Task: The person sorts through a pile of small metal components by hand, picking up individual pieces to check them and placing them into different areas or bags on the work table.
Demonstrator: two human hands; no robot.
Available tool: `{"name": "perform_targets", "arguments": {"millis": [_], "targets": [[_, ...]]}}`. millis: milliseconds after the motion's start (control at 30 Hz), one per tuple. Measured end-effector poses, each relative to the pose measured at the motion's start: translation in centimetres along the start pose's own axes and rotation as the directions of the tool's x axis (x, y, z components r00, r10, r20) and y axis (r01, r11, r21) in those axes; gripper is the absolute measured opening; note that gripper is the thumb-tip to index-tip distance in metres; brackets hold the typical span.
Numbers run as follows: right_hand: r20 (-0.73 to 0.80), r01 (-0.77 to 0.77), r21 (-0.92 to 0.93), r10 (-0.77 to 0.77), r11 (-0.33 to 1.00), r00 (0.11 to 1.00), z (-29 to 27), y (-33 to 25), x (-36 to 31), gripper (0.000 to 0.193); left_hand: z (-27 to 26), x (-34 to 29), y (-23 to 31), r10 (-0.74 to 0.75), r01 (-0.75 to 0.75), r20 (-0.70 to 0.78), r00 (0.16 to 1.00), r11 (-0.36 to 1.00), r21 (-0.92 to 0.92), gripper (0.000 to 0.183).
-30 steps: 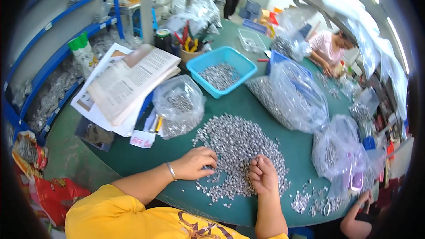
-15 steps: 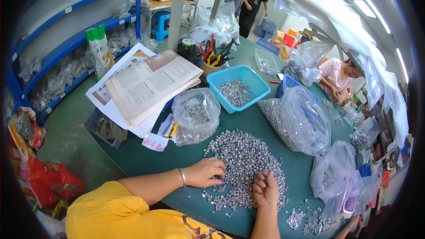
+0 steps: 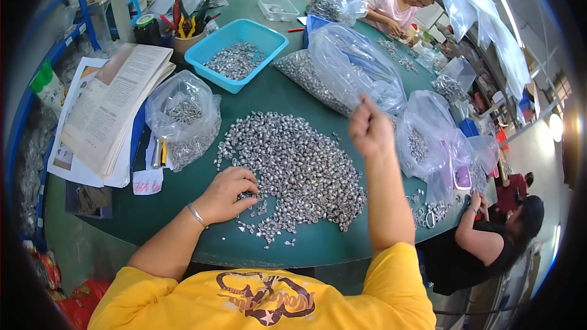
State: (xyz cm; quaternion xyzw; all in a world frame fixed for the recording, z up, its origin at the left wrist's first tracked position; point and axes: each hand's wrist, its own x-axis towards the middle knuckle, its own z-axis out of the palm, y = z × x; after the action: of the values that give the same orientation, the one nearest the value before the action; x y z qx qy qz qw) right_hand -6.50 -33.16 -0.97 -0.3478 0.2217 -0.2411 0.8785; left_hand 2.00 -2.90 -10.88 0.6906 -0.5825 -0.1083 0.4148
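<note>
Your left hand point(image 3: 227, 192) rests fingers-down on the near-left edge of the pile of small silver metal parts point(image 3: 293, 168) spread mid-counter point(image 3: 202, 232). Your right hand point(image 3: 370, 129) is lifted above the pile's right edge, grip pinched narrow; contents unclear.

Small-parts workshop, green sorting table point(image 3: 202, 208), bagged metal pieces point(image 3: 183, 122) (heaps loose), storage shelving point(image 3: 36, 98)

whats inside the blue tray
The blue tray holds a shallow layer of small silvery metal parts, with bare blue bottom around them. Anything beneath the parts is covered.
</note>
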Motion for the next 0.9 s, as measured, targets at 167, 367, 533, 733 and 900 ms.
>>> {"name": "perform_targets", "arguments": {"millis": [167,367,533,733,900], "targets": [[-0.072,0.132,0.152,-0.123,0.979,0.99,1.1,-7.1,6.6,0.017,-0.3,0.0,0.0,-0.007,0.007,0.017,1.0,1.0,0.0,0.014],[-0.093,0.186,0.248,-0.168,0.951,0.981,4.0,-7.2,8.2,0.056,-0.6,-0.6,-0.4,-0.03,0.03,0.008,1.0,1.0,0.005,0.015],[-0.137,0.371,-0.137,-0.389,0.918,0.911,-0.1,-9.7,11.2,0.055,0.0,0.7,-0.1,0.042,-0.041,0.022,0.999,0.999,-0.008,0.013],[0.164,0.476,-0.539,-0.468,0.694,0.868,0.1,-2.3,0.6,0.02,-0.4,-0.2,-0.6,-0.002,0.001,0.025,1.0,0.999,0.034,0.016],[0.607,0.605,-0.795,-0.066,-0.041,0.792,-4.7,5.9,-9.7,0.01,0.4,-0.3,1.1,-0.035,0.032,0.057,0.998,0.998,0.049,0.02]]}}
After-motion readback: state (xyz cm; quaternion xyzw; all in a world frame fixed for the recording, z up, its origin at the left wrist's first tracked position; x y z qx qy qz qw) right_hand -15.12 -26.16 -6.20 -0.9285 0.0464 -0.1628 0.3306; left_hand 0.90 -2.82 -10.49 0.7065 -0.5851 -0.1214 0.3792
